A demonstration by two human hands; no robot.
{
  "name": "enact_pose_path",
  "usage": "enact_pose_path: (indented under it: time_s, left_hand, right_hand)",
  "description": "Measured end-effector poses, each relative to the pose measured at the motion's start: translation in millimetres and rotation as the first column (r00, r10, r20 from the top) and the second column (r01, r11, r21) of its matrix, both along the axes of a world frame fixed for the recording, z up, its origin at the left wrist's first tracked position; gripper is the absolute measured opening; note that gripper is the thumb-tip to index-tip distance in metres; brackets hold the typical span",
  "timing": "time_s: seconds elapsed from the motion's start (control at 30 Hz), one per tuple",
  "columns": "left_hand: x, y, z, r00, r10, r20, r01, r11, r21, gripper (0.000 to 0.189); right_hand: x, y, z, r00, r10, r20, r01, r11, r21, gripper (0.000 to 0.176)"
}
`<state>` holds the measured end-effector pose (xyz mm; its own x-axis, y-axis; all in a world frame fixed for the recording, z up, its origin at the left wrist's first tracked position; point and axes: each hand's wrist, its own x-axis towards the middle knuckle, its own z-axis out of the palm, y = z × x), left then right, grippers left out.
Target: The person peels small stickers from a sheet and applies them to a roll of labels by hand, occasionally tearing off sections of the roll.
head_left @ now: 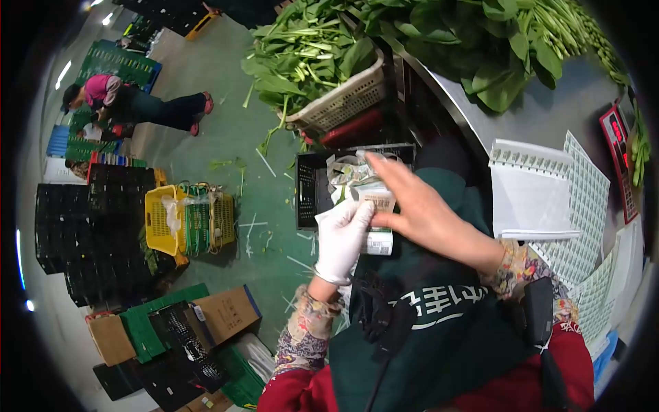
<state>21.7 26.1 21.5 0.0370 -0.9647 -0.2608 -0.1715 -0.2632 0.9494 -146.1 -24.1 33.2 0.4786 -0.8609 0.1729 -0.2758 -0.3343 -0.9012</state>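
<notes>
My left hand (341, 239), in a white glove, is closed with its thumb and fingers on a small label packet (376, 200) printed with a barcode. My bare right hand (422, 209) is beside it, thumb near the packet and the other fingers stretched out, slightly blurred. Whether the right hand's thumb touches the packet is unclear. Below the hands hangs another printed label (379, 243). Behind them a black crate (307, 199) holds crumpled clear plastic.
Leafy greens fill a beige crate (343, 103) ahead. On the metal table (453, 103) are more greens, label sheets (532, 196) and a red scale (618, 154). A yellow basket (161, 223), cartons (223, 312) and black crates stand left; a person (137, 103) stands farther off.
</notes>
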Motion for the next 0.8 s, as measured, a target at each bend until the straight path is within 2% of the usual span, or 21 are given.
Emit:
enact_pose_path:
  time_s: [0.03, 0.07, 0.13, 0.17, 0.2, 0.27, 0.3, 0.4, 0.43, 0.5, 0.53, 0.57, 0.6, 0.63, 0.67, 0.7, 0.73, 0.77, 0.8]
  left_hand:
    - [7.9, -1.3, 1.0, 0.973, 0.036, -0.227, 0.003, 0.986, 0.169, 0.023]
    - [-1.0, -2.8, 19.0, 0.922, 0.045, -0.384, 0.002, 0.993, 0.121, 0.030]
    - [8.7, 8.4, -8.3, 0.875, -0.098, -0.474, 0.167, 0.980, 0.105, 0.034]
    - [8.2, 14.9, -15.7, 0.898, -0.056, -0.437, 0.145, 0.974, 0.172, 0.033]
    - [9.1, 16.8, -22.6, 0.865, 0.063, -0.498, 0.051, 0.976, 0.212, 0.030]
    - [12.1, 12.5, -18.7, 0.895, 0.196, -0.401, -0.118, 0.970, 0.211, 0.027]
    - [7.9, 11.2, -15.3, 0.906, 0.258, -0.337, -0.194, 0.958, 0.212, 0.026]
    - [8.0, 9.4, -18.5, 0.947, 0.200, -0.253, -0.184, 0.979, 0.086, 0.026]
    - [8.1, 10.3, -14.8, 0.959, 0.176, -0.221, -0.158, 0.983, 0.095, 0.025]
    - [3.5, 8.4, -10.9, 0.996, 0.093, 0.004, -0.093, 0.994, -0.052, 0.025]
    - [0.8, 9.7, -7.6, 0.991, 0.059, 0.123, -0.045, 0.993, -0.111, 0.024]
    - [1.7, 3.0, 10.7, 0.999, -0.005, 0.044, 0.006, 0.999, -0.034, 0.022]
    - [4.6, 1.4, 12.9, 0.975, 0.012, -0.220, -0.008, 1.000, 0.022, 0.025]
    - [3.3, 2.0, 8.5, 0.950, -0.017, -0.310, 0.024, 1.000, 0.018, 0.028]
    - [4.2, 8.7, 1.2, 0.919, -0.044, -0.393, 0.057, 0.998, 0.020, 0.032]
    - [8.5, 15.6, -11.3, 0.958, -0.033, -0.286, 0.089, 0.979, 0.186, 0.027]
    - [3.7, 18.7, -15.6, 0.881, 0.108, -0.461, 0.051, 0.946, 0.319, 0.028]
    - [5.7, 17.6, -14.6, 0.896, 0.148, -0.419, -0.019, 0.955, 0.295, 0.029]
    - [7.0, 15.5, -13.5, 0.906, 0.189, -0.379, -0.089, 0.960, 0.267, 0.030]
  right_hand:
    - [-1.2, -0.9, 0.0, 0.999, -0.025, 0.027, 0.023, 0.997, 0.068, 0.079]
    - [5.6, -3.9, 1.0, 0.980, -0.076, 0.186, 0.024, 0.963, 0.268, 0.079]
    - [2.0, -12.6, 11.2, 0.827, -0.283, 0.485, 0.004, 0.867, 0.499, 0.078]
    - [3.2, -20.6, 2.9, 0.774, -0.339, 0.534, 0.073, 0.886, 0.457, 0.077]
    - [0.9, -25.2, -1.8, 0.773, -0.365, 0.519, 0.087, 0.871, 0.484, 0.075]
    - [-2.0, -17.0, -0.7, 0.851, -0.316, 0.420, 0.072, 0.862, 0.502, 0.073]
    - [0.4, -8.2, -0.3, 0.890, -0.228, 0.396, -0.031, 0.835, 0.550, 0.072]
    - [9.1, 10.8, 5.3, 0.939, -0.023, 0.344, -0.222, 0.723, 0.654, 0.071]
    - [8.8, 10.7, 4.6, 0.967, 0.055, 0.248, -0.190, 0.805, 0.562, 0.071]
    - [8.7, 11.9, 0.8, 0.986, 0.164, 0.024, -0.162, 0.924, 0.346, 0.072]
    - [8.5, 10.3, -2.1, 0.993, 0.101, 0.057, -0.115, 0.914, 0.389, 0.072]
    - [7.5, 7.0, -5.8, 0.996, 0.035, 0.085, -0.069, 0.895, 0.441, 0.072]
    - [6.7, 3.6, -7.0, 0.994, -0.029, 0.108, -0.027, 0.875, 0.484, 0.073]
    - [6.8, -1.2, -2.8, 0.943, -0.146, 0.300, -0.062, 0.806, 0.589, 0.070]
    - [5.0, -8.5, 2.2, 0.892, -0.246, 0.379, -0.038, 0.796, 0.605, 0.066]
    - [4.3, -13.5, -1.3, 0.873, -0.287, 0.393, -0.004, 0.802, 0.597, 0.063]
    - [3.6, -18.0, -7.7, 0.853, -0.324, 0.409, 0.026, 0.810, 0.586, 0.061]
    - [3.9, -19.5, -13.3, 0.856, -0.335, 0.393, 0.061, 0.821, 0.568, 0.052]
    - [5.6, -16.7, -21.0, 0.900, -0.363, 0.241, 0.261, 0.892, 0.370, 0.035]
